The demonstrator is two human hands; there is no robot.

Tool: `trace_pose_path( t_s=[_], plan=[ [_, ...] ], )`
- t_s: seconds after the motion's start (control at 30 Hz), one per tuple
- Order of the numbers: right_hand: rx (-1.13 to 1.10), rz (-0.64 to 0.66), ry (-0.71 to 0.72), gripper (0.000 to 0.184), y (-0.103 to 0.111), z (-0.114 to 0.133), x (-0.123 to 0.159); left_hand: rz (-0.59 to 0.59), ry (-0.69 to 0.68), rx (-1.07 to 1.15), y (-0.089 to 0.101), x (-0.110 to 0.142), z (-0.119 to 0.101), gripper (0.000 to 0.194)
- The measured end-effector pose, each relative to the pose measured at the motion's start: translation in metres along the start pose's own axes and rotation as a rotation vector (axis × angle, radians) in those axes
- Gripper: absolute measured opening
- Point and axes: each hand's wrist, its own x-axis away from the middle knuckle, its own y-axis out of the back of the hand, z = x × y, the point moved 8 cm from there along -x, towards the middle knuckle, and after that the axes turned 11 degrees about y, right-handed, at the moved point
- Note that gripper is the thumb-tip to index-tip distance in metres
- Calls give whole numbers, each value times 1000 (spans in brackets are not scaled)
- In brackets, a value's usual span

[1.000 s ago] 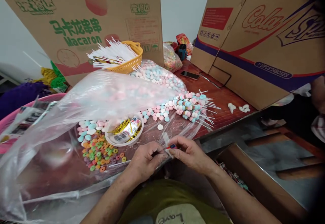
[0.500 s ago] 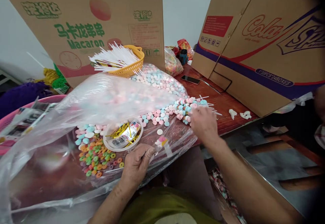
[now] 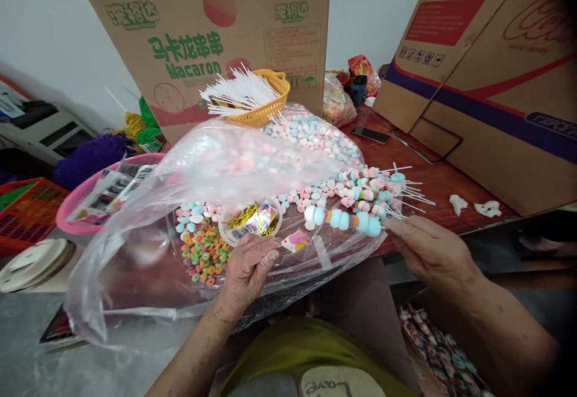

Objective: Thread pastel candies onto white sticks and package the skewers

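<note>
My right hand (image 3: pixel 426 244) is closed on the stick end of a candy skewer (image 3: pixel 342 219), strung with pale blue, white and brownish pieces and pointing left. My left hand (image 3: pixel 250 268) pinches the edge of a small printed bag (image 3: pixel 295 241) with pink and yellow print; its clear part is hard to make out. The skewer's tip is just above this bag, apart from it. Behind the skewer lies a pile of finished candy skewers (image 3: pixel 367 190). Beside my left hand stands a white bowl (image 3: pixel 222 229) with gold twist ties and printed bags.
Colourful candy rings (image 3: pixel 205 253) and loose pastel candies (image 3: pixel 311 196) lie on a large clear plastic sheet (image 3: pixel 135 265). A yellow basket (image 3: pixel 265 112) holds white sticks. Cardboard boxes (image 3: pixel 252 0) stand behind; a phone (image 3: pixel 372 135) lies on the table (image 3: pixel 406 163). A pink basket (image 3: pixel 72 217) is left.
My right hand has drawn a candy skewer out of the pile and brought it toward me. My left hand still pinches the printed bag. The view has turned left.
</note>
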Motion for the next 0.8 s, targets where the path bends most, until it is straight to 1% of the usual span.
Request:
trace_pose_path(
  t_s=[0.07, 0.17, 0.3, 0.37, 0.43, 0.53, 0.57, 0.63, 0.73, 0.8],
  plan=[
    [11, 43, 65, 33, 1, 14, 0, -20, 12, 12, 1, -1, -1, 15],
    [35, 65, 123, 33, 2, 26, 0, -4, 81, 19, 2, -2, 1, 13],
    [37, 130, 197, 31, 2, 32, 4, 118, 189, 56, -1, -1, 5, 15],
    [33, 123, 215, 33, 6, 31, 5, 167, 250, 110, -2, 0, 8, 19],
    [51, 81, 176, 38, 13, 28, 5, 215, 298, 184, -5, 0, 10, 24],
    [86, -22, 53, 49, 23, 21, 4, 276, 338, 264, -11, 2, 11, 24],
    [84, -56, 22, 52, 25, 21, 5, 279, 354, 282, -12, 2, 11, 24],
    [47, -102, 5, 54, 23, 24, 6, 287, 409, 318, -15, 4, 15, 26],
    [-10, -81, 50, 55, 12, 32, 9, 306, 507, 379, -18, 7, 23, 34],
    [-19, -41, 71, 57, 5, 34, 13, 292, 533, 414, -17, 10, 28, 37]
  ],
)
